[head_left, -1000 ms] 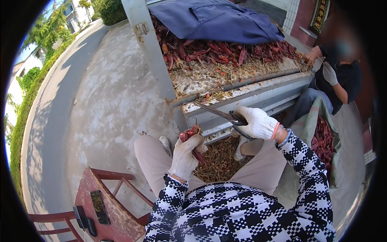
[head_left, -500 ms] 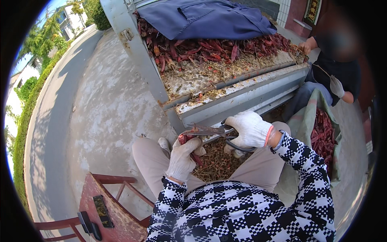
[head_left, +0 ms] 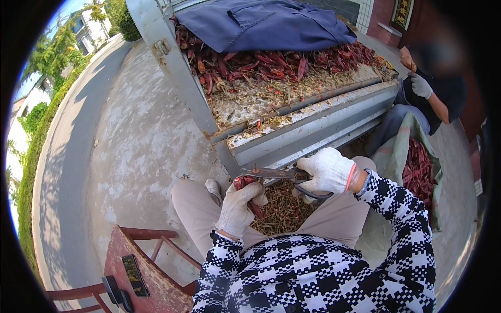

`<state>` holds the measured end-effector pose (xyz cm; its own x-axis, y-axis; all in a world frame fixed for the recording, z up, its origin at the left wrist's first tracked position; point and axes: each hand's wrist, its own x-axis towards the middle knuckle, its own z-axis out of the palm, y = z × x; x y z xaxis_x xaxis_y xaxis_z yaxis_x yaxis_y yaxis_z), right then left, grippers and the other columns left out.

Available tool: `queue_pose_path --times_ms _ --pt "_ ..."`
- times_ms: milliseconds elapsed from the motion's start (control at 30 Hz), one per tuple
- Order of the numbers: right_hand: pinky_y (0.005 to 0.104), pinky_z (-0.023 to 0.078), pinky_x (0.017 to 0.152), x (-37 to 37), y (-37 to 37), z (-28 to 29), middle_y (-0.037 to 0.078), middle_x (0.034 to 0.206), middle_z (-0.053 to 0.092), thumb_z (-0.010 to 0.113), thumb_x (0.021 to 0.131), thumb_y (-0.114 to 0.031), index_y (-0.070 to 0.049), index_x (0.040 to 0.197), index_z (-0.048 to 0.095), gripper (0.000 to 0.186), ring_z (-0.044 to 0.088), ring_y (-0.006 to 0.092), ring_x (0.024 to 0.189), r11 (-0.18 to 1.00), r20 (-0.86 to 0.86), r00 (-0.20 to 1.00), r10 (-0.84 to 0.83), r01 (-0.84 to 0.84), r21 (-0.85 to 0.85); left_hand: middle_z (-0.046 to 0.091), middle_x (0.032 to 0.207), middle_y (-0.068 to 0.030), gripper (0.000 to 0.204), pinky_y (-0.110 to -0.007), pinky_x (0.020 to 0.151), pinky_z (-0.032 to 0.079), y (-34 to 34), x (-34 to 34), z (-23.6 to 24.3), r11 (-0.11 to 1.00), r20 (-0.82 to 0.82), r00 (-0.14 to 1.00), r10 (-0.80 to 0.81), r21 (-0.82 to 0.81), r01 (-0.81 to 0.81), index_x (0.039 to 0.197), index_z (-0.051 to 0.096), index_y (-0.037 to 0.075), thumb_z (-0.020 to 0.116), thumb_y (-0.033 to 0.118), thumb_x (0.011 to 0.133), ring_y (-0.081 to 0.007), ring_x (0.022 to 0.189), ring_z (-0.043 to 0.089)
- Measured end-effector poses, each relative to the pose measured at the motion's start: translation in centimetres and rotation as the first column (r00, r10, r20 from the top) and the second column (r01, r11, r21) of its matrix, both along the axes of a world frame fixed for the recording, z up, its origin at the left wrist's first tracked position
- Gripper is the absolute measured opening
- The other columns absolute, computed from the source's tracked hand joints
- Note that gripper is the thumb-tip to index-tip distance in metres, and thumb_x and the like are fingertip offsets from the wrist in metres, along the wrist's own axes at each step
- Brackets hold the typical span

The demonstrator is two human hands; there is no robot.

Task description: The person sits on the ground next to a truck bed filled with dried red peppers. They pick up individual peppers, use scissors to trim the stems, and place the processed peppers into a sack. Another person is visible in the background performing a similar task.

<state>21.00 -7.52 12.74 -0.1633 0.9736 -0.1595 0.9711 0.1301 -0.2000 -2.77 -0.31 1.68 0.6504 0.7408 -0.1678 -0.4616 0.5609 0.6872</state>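
Observation:
My left hand (head_left: 235, 208), in a white work glove, is closed around a few red chili peppers (head_left: 243, 182). Their ends stick up past the thumb, and one pepper pokes out below the palm. A pair of scissors (head_left: 271, 173) with dark handles is gripped in my gloved right hand (head_left: 329, 169). Its blades lie nearly together, pointing left, right at the upper ends of the peppers. Between my knees is a heap of cut stems (head_left: 282, 211) with bits of red in it.
In front, a truck bed (head_left: 313, 117) carries piled dried chilies (head_left: 276, 65) under a blue cloth (head_left: 266, 26). An open sack (head_left: 408, 125) of chilies stands to the right, by a co-worker (head_left: 438, 88). At the lower left, a worn red stool (head_left: 156, 268) bears a phone (head_left: 134, 275).
The scissor blades have closed from a wider spread, over the pepper ends. My left hand stays nearly in place. The co-worker's gloved hand has risen toward their other hand.

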Motion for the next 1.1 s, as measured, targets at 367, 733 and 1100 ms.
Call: queue_pose_path --times_ms 367,733,1100 --pt "0.0478 0.056 0.068 1.7 6.0 2.4 0.018 0.071 0.068 0.066 0.085 -0.053 -0.005 0.090 0.071 0.049 0.070 0.0384 0.072 0.982 0.240 0.963 -0.121 0.081 0.168 0.065 0.090 -0.0047 0.024 -0.033 0.067 0.052 0.3 -0.6 -1.5 0.997 0.018 1.000 0.023 -0.075 -0.022 0.112 0.064 0.001 0.069 0.004 0.089 -0.0134 0.070 0.057" --pt "0.0474 0.056 0.082 -0.4 18.7 0.6 0.021 0.098 0.073 0.065 0.089 -0.040 -0.003 0.107 0.073 0.042 0.071 0.0382 0.094 0.940 0.216 0.957 -0.192 0.116 0.321 0.063 0.090 -0.0048 0.021 -0.032 0.068 0.048 0.4 0.4 0.0 0.996 0.232 0.973 0.011 -0.092 0.011 0.113 0.063 0.003 0.066 0.006 0.092 -0.0134 0.070 0.054" --pt "0.0459 0.051 0.095 -8.7 3.3 -5.5 0.019 0.118 0.067 0.079 0.072 -0.051 -0.006 0.140 0.054 0.085 0.062 0.0370 0.111 0.935 -0.377 0.922 -0.086 0.205 0.288 0.056 0.143 -0.0134 0.092 -0.060 0.112 0.039 0.6 2.2 -0.4 0.907 0.041 0.994 0.102 -0.414 -0.076 0.145 0.048 0.010 0.033 0.084 0.093 -0.0369 0.134 0.051"
